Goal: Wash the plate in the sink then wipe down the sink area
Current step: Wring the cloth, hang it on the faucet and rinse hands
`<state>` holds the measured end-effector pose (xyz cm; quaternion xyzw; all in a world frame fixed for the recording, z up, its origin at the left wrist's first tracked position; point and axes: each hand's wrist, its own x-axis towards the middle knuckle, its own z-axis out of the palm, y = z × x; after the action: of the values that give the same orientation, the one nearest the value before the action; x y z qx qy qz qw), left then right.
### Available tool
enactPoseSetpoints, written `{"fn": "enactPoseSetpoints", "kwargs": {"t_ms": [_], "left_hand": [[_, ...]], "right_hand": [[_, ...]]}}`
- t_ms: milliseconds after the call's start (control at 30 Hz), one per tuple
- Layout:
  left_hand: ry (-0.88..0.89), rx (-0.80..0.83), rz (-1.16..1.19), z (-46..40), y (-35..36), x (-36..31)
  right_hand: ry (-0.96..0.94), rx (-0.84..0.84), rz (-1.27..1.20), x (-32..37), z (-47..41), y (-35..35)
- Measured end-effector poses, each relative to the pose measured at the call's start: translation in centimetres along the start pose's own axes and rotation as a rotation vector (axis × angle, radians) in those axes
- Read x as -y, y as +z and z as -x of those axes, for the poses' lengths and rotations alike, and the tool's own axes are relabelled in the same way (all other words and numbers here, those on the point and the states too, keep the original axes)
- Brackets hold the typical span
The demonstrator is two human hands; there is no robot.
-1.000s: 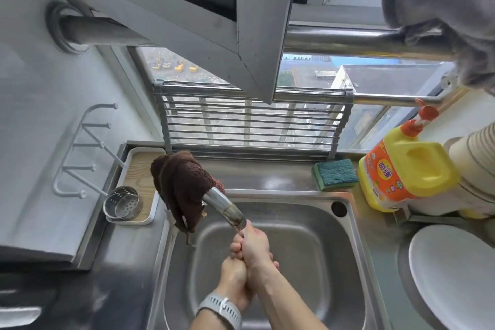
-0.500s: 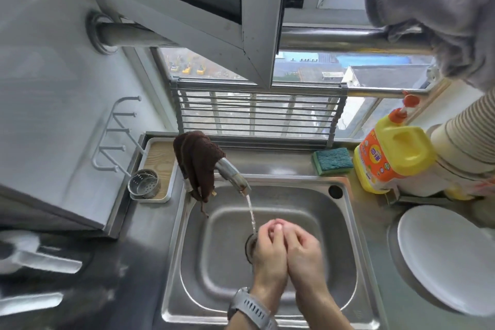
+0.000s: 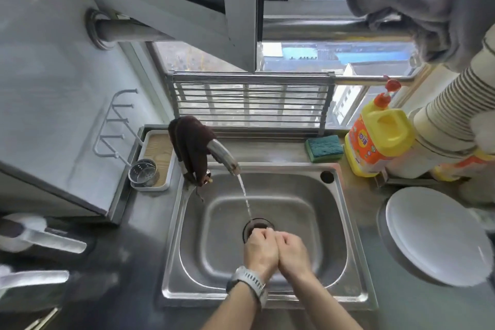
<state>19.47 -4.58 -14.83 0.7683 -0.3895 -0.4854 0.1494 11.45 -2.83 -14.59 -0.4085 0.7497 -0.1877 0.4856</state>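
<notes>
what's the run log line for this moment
hands: together over sink | tap: running | plate: on counter, unwashed | sponge: untouched

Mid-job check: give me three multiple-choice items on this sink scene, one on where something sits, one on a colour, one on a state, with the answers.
1. Where is the white plate?
A. in the sink basin
B. on the counter right of the sink
C. on the window rack

2. What colour is the cloth draped over the faucet?
A. dark brown
B. yellow
C. white

3. What state is the faucet in?
A. off and dry
B. running, with a stream falling toward the drain
C. removed from the sink

Answers:
1. B, the plate lies on the counter at the right, outside the basin.
2. A, the cloth hanging on the faucet neck is dark brown.
3. B, a thin stream leaves the spout and falls just beyond the left hand and right hand, which are pressed together over the basin.
</notes>
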Motion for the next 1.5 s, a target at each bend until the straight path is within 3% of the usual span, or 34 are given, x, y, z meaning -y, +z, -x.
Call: {"fn": "enactPoseSetpoints", "kwargs": {"t_ms": [133,200,333,433,500,600,733,933,1200,1500], "left_hand": [[0.198,-0.145,0.350,3.1,-1.8,-2.2],[0.260,-0.165,0.396,2.7,-2.0,-2.2],[0.028,0.000,0.029,-1.0,0.0,2.2],[0.087,-0.068,0.117,-0.4,-1.0,2.0],[0.132,-0.079,0.119,-0.3,-1.5,2.5],[-0.007,-0.039,-0.060,-1.2,-2.6,4.8],[-0.089,-0.216,0.037,-3.1,-5.6,7.3],[-0.045,-0.229,0.006,-3.0,-9.2,9.0],[0.012,-0.183,-0.035,-3.6,-10.7,8.9],[-0.030,-0.161,0.013,-5.0,-10.8,8.9]], "right_hand": [[-0.276,-0.175,-0.254,3.7,2.5,-1.4],[-0.326,-0.187,-0.257,3.8,1.8,-1.4],[0.007,-0.008,0.174,0.4,-1.0,1.2],[-0.144,-0.086,0.001,0.6,-0.2,1.8],[-0.146,-0.120,-0.057,0.3,-0.5,2.3],[0.109,0.015,0.197,-1.2,-1.5,4.3],[0.033,0.023,-0.127,3.0,-2.3,8.8],[0.144,0.028,-0.720,11.1,-6.4,14.8],[0.158,-0.161,-0.728,13.0,-9.8,16.9],[0.182,-0.103,-0.923,12.2,-10.6,17.1]]}}
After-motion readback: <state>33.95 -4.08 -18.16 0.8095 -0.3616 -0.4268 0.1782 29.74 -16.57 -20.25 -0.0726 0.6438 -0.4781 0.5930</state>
